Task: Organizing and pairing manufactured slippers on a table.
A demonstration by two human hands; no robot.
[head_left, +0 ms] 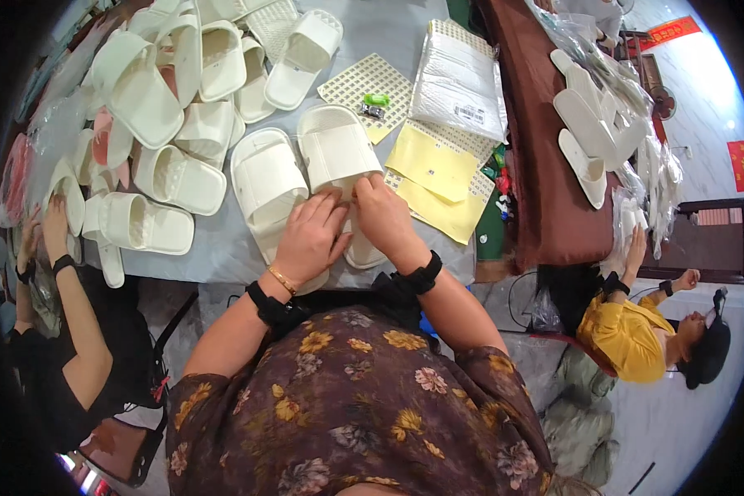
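Presently, head view: pair of cream slide slippers (306,165) w/ wide straps, side by side on grey bench (223,248), toes away. Left hand (310,236) & right hand (382,217) pinch heel ends, fingers curled on them. Yellow sheets (434,169) just beside, to the right.

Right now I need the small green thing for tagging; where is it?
In the head view, the green thing lies on the perforated sheet, just beyond the right slipper, left of the plastic bags.
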